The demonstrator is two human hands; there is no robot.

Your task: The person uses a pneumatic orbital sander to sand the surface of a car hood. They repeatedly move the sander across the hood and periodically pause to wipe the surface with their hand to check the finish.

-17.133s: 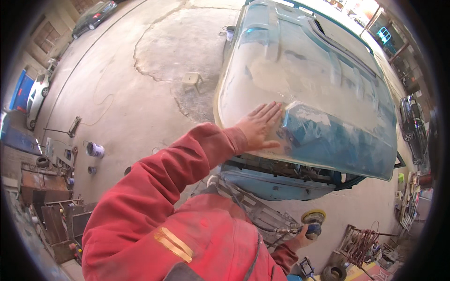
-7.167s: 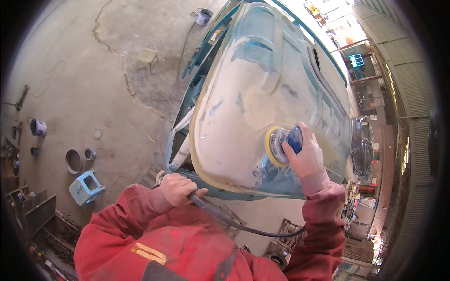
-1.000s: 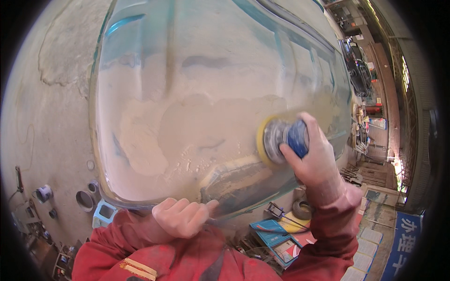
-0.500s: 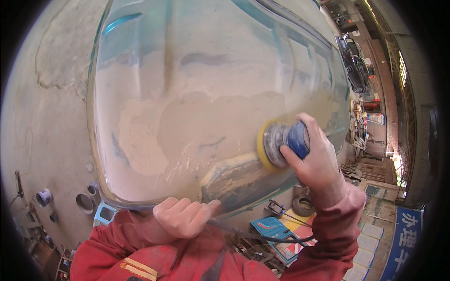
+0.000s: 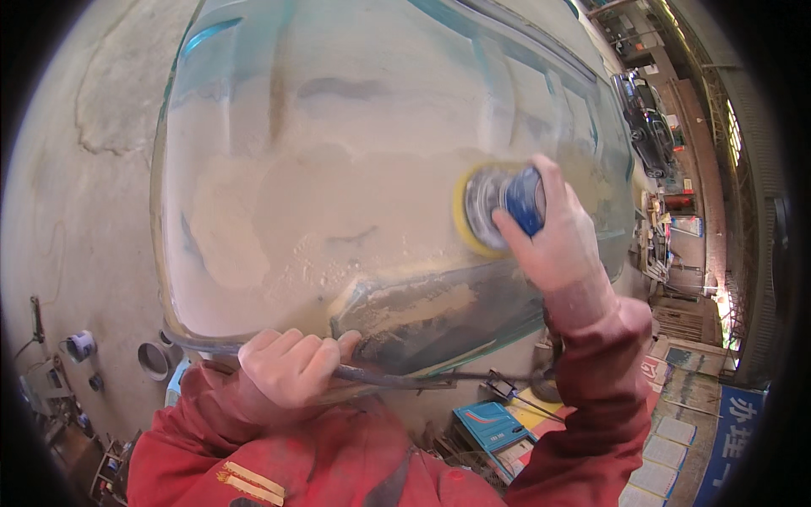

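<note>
My right hand [image 5: 562,228] is wrapped round the blue top of a round sander [image 5: 494,209]. Its yellow-edged pad is against a large vehicle panel [image 5: 397,194], just above a dark recessed section. Tan filler, dusty and feathered, covers much of the panel, with a pitted patch left of the recess. At the panel's near edge my left hand [image 5: 291,365] is closed in a fist around a dark hose [image 5: 405,379]. That hose runs right, toward my right forearm. The palm side of my left hand is hidden.
Cans and a metal ring [image 5: 154,361] lie on the concrete floor at left. Below the panel at right sits a blue flat box [image 5: 492,425]. Farther right are a black car [image 5: 646,122], cluttered shelving and a blue banner [image 5: 731,444].
The sander and my right hand have moved up and slightly left over the filler. My left hand has shifted left with the hose, which is now raised nearer the panel's edge.
</note>
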